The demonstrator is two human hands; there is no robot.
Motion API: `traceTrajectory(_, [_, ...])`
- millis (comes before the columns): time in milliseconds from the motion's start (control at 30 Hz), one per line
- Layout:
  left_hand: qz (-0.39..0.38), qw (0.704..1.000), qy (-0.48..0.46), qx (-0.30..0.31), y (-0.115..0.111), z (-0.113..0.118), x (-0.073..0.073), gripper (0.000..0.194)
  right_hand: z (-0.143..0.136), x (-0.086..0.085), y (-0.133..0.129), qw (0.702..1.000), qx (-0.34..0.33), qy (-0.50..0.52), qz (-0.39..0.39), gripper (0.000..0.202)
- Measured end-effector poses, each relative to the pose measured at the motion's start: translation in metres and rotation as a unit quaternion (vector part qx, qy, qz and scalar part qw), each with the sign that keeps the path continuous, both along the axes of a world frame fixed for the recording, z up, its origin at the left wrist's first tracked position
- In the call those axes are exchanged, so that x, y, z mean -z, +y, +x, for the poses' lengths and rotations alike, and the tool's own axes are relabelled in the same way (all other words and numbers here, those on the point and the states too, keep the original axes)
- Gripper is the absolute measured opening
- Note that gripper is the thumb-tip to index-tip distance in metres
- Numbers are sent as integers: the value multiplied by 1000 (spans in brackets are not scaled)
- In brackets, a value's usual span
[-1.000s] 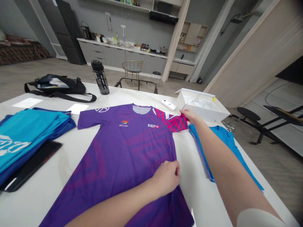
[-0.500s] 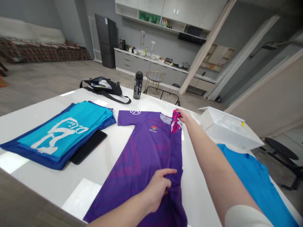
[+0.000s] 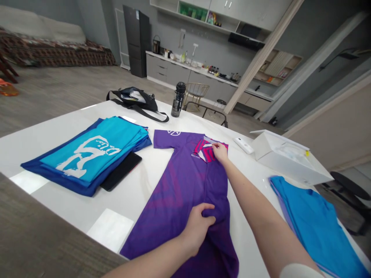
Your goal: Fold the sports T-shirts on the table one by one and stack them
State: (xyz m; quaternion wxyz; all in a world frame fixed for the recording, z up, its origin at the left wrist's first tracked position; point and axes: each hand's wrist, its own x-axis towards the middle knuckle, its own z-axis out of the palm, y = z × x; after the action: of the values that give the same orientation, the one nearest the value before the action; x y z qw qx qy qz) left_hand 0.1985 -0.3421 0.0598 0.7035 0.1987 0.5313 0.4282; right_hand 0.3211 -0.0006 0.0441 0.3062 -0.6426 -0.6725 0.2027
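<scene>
White bench (image 3: 63, 127) bears the purple shirt (image 3: 179, 200) beneath both hands: right hand (image 3: 221, 153) pinching its pink sleeve (image 3: 209, 154), left hand (image 3: 197, 228) loosely curved, grip unclear. Ideally, align the fold straight between them.

a purple shirt (image 3: 176, 193) carries faint magenta streaks, its sleeve (image 3: 203, 150) patterned in pink, purple and white; turquoise cloth (image 3: 117, 133) is printed in white, a second shirt (image 3: 315, 220) bright blue.

Over at the white surface (image 3: 152, 179), the person's right hand (image 3: 221, 153) pinches the red-patterned sleeve (image 3: 206, 156) folded across the purple shirt (image 3: 179, 199). The left hand (image 3: 195, 227) is above the shirt's body, finger and thumb apart.
</scene>
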Motion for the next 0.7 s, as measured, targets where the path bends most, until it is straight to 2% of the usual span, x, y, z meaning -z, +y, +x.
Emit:
traceTrajectory(67, [13, 1000, 11, -17, -2, 6, 2, 58, 15, -2, -12, 999, -12, -36, 4, 25])
traceTrajectory(133, [18, 1000, -18, -14, -2, 10, 1, 74, 26, -2, -21, 997, -28, -73, 3, 29])
traceTrajectory(200, [25, 994, -104, 12, -2, 10, -3, 90, 34, 1, -26, 994, -49, -100, -6, 38])
traceTrajectory(267, [32, 973, -223, 45, -2, 7, -10, 100, 39, 6, -30, 990, -72, -117, -18, 47])
traceTrajectory(367, [34, 941, -330, 59, -4, 2, -16, 106, 42, 16, -39, 973, -106, -199, -48, 59])
traceTrajectory(500, [2, 945, -326, 34, -16, 3, -8, 105, 41, 25, -50, 944, -105, -308, -62, 62])
traceTrajectory(600, [-27, 950, -311, 15, -28, 7, -1, 102, 40, 27, -51, 938, -98, -330, -52, 62])
traceTrajectory(700, [-64, 964, -259, 11, -37, 13, -1, 87, 41, 24, -49, 937, -107, -329, -52, 62])
